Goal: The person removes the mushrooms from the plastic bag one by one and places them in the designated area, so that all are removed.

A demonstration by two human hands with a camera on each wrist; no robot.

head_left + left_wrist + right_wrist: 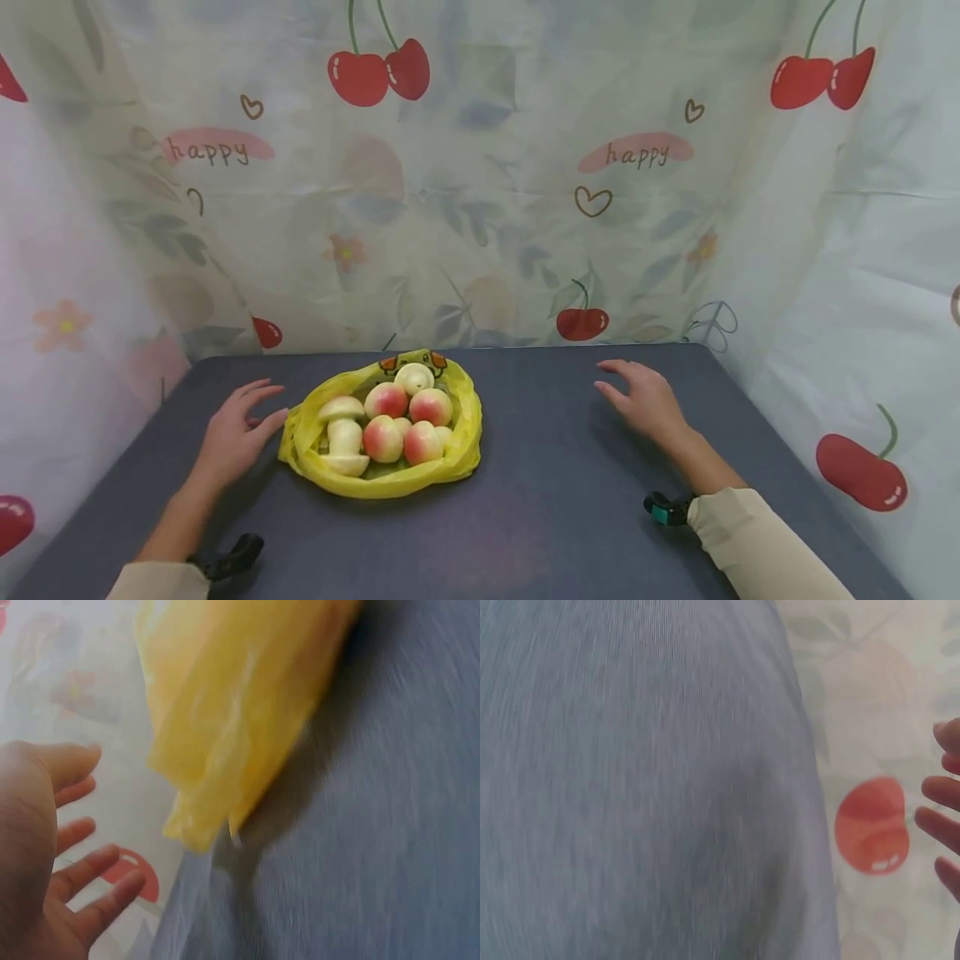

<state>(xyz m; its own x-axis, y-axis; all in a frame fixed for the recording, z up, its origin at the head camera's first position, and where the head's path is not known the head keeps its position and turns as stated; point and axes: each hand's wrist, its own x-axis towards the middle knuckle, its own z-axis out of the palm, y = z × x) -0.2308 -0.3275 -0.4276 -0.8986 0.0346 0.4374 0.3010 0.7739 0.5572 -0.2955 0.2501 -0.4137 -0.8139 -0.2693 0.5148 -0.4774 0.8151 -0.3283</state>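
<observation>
A yellow plastic bag (375,486), its mouth spread wide, sits left of centre on the table. Inside lie several pink-and-cream peaches (386,401), a pale mushroom (344,435) on its side at the left, and a round cream piece (414,378) at the back whose kind I cannot tell. My left hand (234,433) hovers beside the bag's left end, fingers loosely bent and holding nothing. In the left wrist view a gap shows between it and the bag's gathered corner (217,765). Over the table's right side my right hand (645,402) is held with relaxed fingers, also without anything in it.
The dark grey table (555,517) carries the bag. A pale curtain (480,208) printed with cherries and hearts hangs behind and along both sides. Each wrist wears a dark band, such as the right one (667,509).
</observation>
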